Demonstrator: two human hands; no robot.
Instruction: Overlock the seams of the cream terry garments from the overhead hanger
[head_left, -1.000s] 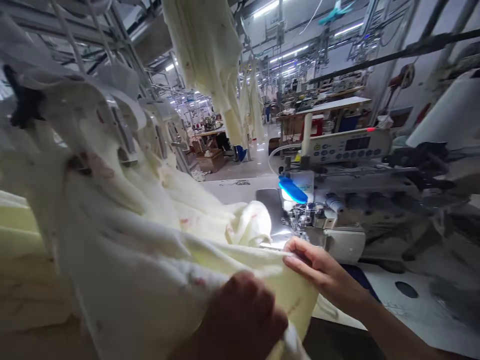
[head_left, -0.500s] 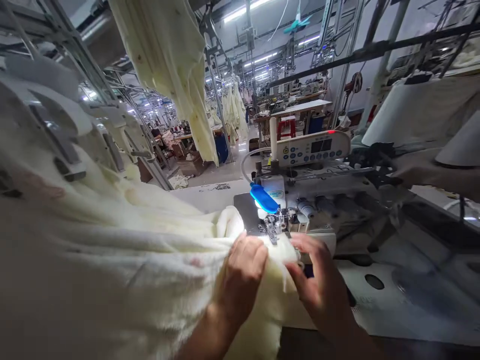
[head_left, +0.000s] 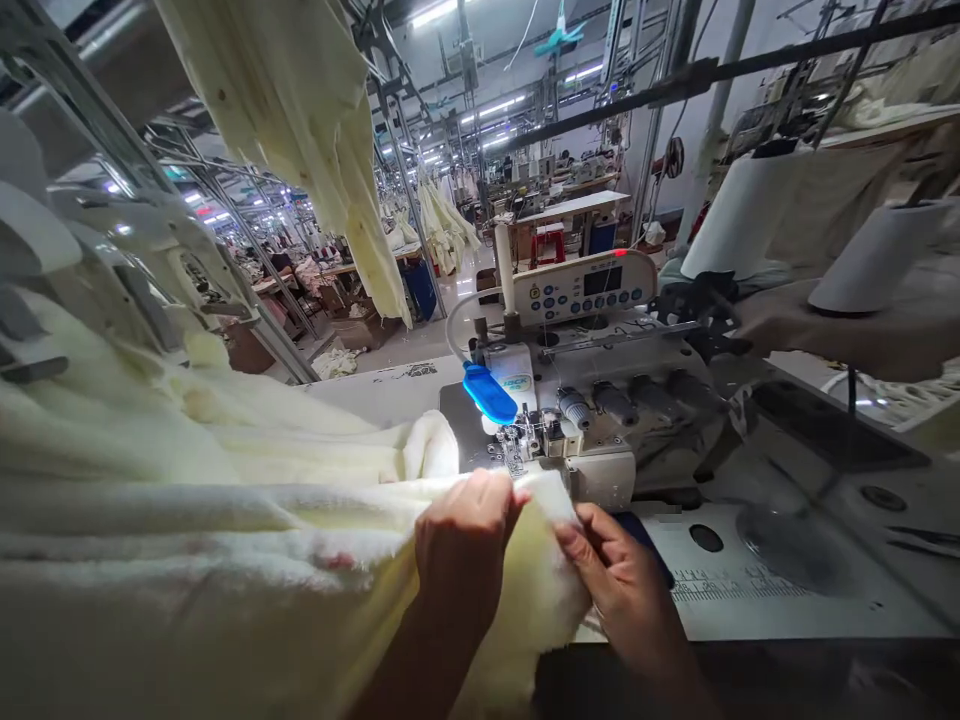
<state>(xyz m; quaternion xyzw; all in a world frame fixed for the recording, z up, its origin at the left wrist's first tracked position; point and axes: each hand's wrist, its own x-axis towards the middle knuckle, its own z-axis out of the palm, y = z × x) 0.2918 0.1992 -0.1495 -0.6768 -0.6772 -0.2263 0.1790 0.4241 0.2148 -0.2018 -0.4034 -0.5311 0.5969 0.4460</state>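
Observation:
Cream fleecy fabric [head_left: 300, 510] spreads across the left side and up to the sewing machine [head_left: 600, 360], an overlock type. My left hand [head_left: 465, 535] is closed on the fabric's upper edge, just in front of the presser foot [head_left: 514, 455]. To its right, my right hand [head_left: 619, 570] pinches the edge of the same cloth between thumb and fingers. A short folded strip of the edge stretches between the two hands. A blue lamp cover [head_left: 489, 393] hangs over the needle area, which is brightly lit. The left fingertips are partly hidden.
White thread cones [head_left: 742, 215] stand at the right. A control panel [head_left: 585, 290] with buttons sits behind the machine head. Cream garment pieces [head_left: 285, 130] hang above at the left. Scissors-like dark blades [head_left: 926, 540] lie on the machine table's [head_left: 810, 610] right side.
My right hand has moved from beside the presser foot down to the fabric edge and now pinches it. The left hand has drawn tighter on the cloth. The view has shifted right.

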